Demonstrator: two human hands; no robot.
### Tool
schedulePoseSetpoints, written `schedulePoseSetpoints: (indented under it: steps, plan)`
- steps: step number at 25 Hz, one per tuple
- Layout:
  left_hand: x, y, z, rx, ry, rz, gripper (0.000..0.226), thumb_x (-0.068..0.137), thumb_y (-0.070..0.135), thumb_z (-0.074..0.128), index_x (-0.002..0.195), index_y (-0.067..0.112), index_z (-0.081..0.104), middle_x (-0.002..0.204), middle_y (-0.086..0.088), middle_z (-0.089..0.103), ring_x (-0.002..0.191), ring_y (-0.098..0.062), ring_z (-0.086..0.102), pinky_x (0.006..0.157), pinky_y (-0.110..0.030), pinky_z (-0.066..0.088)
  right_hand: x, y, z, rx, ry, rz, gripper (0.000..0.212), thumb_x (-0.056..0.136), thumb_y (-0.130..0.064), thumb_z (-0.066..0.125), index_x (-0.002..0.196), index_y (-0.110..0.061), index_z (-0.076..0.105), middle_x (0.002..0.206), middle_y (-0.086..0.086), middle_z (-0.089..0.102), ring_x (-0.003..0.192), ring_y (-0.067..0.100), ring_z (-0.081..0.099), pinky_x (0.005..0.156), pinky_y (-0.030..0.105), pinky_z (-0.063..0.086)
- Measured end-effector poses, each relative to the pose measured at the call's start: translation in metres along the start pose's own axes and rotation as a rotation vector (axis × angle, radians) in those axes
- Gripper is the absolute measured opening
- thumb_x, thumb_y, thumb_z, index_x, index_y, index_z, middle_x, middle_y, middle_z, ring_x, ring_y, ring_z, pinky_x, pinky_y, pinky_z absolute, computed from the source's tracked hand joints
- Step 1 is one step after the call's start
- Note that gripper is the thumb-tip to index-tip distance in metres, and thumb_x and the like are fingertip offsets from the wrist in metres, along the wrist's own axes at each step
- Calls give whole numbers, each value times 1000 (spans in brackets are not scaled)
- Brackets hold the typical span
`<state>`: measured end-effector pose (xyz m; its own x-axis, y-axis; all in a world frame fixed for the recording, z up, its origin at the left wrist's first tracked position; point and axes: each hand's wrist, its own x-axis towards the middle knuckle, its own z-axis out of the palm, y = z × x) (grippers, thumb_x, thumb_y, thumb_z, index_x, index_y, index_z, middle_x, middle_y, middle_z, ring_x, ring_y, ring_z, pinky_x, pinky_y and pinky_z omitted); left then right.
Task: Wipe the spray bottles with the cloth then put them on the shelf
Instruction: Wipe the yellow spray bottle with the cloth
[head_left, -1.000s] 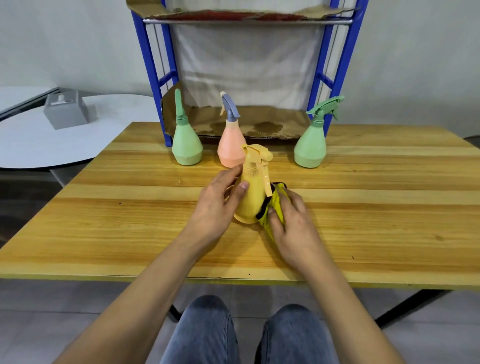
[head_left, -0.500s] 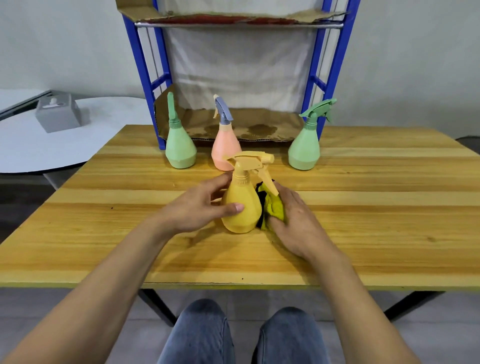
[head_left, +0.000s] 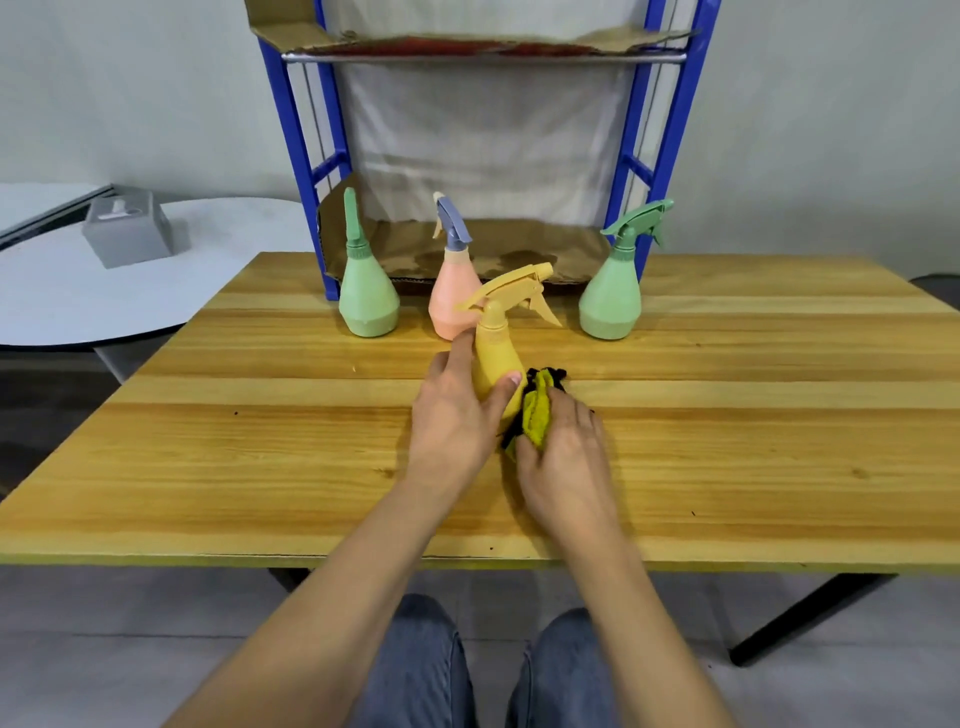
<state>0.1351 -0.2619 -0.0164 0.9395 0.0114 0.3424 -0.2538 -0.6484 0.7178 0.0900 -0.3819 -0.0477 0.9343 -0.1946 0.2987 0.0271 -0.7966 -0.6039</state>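
Since 1.0 s ago: the yellow spray bottle (head_left: 496, 358) is turned, so its head now shows side-on with the nozzle toward the right of the frame. The cloth (head_left: 537, 410) sits lower against the bottle's right flank.

Hands: the left hand (head_left: 457, 415) grips the yellow spray bottle, thumb across the lower body and index finger up along the neck. The right hand (head_left: 566, 457) is curled round the bunched cloth and presses it to the bottle. The bottle stands at mid-frame on the table (head_left: 260, 457).

Progress (judgement): wiping of the first bottle is under way. All four bottles are on the table and none is on the shelf (head_left: 298, 156). The left green bottle (head_left: 368, 299), the pink bottle (head_left: 452, 301) and the right green bottle (head_left: 610, 301) stand in a row at the shelf's foot, untouched by either hand. Left to do: finish this wipe, place the bottle, and repeat for the other three.

Not resolved: the yellow bottle's base is hidden behind both hands. Whether any of the row has been wiped cannot be told. The shelf's upper tier is cut off at the top edge.
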Motion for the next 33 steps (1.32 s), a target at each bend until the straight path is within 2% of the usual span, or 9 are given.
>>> schedulePoseSetpoints:
  steps: [6,8,10,13,16,19,24,28,33]
  plan:
    - [4,7,0,95,10,-62,68,89,55,70,145,29,42,122,-5,58,112,-27,59,88,-39,49,-7,-1,4,-1,44,36,67,89,-21,66,148,-5,39,144,14,50,136,30,42,118,37,26]
    - [12,-4,-19,55,-111,-97,64,85,60,72,137,29,50,121,-2,59,108,-21,61,90,-39,54,-3,0,1,10,40,25,66,90,-22,65,148,-7,39,144,12,50,136,29,42,118,38,27]
    - [28,-21,-48,-112,-302,-173,55,78,58,79,118,25,64,116,-1,67,102,-18,66,91,-40,58,5,5,-3,42,9,8,65,91,-22,65,149,-11,40,144,10,49,136,27,42,117,38,30]
    - [45,-46,-78,-330,-581,-172,65,56,58,93,101,18,68,121,3,71,109,-16,70,96,-39,58,11,9,-9,64,-57,-6,63,92,-23,63,150,-15,39,146,6,48,137,23,40,117,33,29]
    - [49,-47,-79,-309,-775,-83,69,69,47,89,131,31,62,129,6,66,118,-14,67,99,-34,56,17,12,-15,88,-130,-27,62,93,-21,62,150,-19,39,148,2,46,138,19,39,115,26,25]
    - [45,-36,-72,-219,-852,9,65,84,43,76,145,37,53,137,17,62,125,-6,60,105,-32,52,27,21,-20,98,-234,-73,64,92,-18,62,151,-20,37,149,1,44,140,19,36,120,33,26]
    - [21,-33,-62,-210,-738,115,59,87,50,67,142,43,47,140,19,60,127,0,57,107,-29,50,19,21,-17,133,-212,-87,63,92,-13,61,150,-20,37,145,2,43,136,18,36,114,25,26]
    - [2,-32,-44,-63,-409,66,78,83,69,57,150,32,41,142,0,60,125,-20,61,102,-45,54,7,12,-12,93,-130,-40,67,93,-14,61,153,-18,31,149,3,38,139,19,33,117,28,23]
    - [-1,-12,-9,1,-125,-92,69,85,66,66,138,28,42,129,-3,56,115,-21,55,88,-37,49,-5,3,-9,22,-88,-13,70,94,-18,61,154,-12,26,150,8,36,141,22,29,120,32,22]
